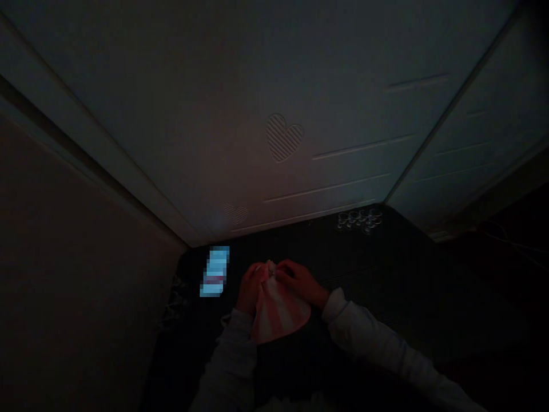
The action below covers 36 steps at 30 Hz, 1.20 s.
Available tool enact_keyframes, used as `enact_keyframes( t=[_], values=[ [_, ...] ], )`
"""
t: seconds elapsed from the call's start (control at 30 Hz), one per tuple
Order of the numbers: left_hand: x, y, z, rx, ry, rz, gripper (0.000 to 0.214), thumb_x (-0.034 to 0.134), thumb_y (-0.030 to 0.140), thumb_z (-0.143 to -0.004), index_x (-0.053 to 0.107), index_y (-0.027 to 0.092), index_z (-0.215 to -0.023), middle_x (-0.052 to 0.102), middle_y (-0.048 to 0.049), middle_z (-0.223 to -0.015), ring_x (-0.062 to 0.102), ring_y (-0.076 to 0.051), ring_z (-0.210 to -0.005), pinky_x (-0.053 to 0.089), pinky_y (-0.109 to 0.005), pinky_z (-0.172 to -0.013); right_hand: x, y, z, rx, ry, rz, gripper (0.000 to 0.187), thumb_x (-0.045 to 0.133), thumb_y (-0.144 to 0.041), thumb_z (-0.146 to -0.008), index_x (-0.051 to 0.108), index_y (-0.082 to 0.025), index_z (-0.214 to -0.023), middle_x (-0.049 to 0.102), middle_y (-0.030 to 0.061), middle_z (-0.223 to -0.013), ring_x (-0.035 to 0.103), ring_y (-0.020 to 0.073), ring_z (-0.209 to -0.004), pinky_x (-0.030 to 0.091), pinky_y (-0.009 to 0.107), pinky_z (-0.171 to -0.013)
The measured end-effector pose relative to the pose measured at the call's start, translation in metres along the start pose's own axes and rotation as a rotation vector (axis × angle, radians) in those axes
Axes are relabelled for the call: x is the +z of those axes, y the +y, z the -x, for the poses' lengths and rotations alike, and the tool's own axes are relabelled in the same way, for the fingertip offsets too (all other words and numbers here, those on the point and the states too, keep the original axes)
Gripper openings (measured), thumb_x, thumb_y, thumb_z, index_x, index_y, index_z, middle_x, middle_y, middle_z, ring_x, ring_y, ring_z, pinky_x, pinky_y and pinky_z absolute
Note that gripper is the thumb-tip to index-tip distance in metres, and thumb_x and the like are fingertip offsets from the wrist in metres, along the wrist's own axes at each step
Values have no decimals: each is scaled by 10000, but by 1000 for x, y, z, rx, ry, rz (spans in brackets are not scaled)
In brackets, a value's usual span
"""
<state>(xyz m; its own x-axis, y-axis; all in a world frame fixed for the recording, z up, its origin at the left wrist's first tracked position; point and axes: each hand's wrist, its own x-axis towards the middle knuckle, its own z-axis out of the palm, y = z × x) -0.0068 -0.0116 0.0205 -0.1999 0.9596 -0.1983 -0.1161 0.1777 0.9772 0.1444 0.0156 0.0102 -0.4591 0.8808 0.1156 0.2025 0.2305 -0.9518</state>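
Observation:
In the dim light, a pink-and-white striped cloth (281,312) hangs in folds, gathered at its top and flaring out below. Its gathered edge is pinched by my left hand (253,281) on one side and my right hand (300,280) on the other. Both sets of fingers are bent and close together at the top of the cloth. Between the fingertips shows a small pale bit (271,268), too dark to make out. To the left of my left hand lies a lit phone (215,272), its screen blurred into blocks.
The dark table (386,274) reaches back to a pale panel (206,114) with embossed hearts and lines. Several small clear glass-like pieces (359,220) stand at the back right. More faint clear shapes (174,300) sit along the left edge. A thin cable (500,232) runs at far right.

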Motion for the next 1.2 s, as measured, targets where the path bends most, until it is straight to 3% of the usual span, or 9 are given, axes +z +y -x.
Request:
enact_keyframes(
  t=[1.2],
  values=[
    [-2, -5, -1, 13, -35, -4, 253, 537, 383, -684, 562, 155, -790, 578, -15, -753, 524, -134, -698, 400, -234, -614, -1, 0, 0, 8, -7, 2, 208, 471, -328, -788, 541, -160, -888, 568, 12, -747, 514, 116, -670, 389, 223, -597]
  ],
)
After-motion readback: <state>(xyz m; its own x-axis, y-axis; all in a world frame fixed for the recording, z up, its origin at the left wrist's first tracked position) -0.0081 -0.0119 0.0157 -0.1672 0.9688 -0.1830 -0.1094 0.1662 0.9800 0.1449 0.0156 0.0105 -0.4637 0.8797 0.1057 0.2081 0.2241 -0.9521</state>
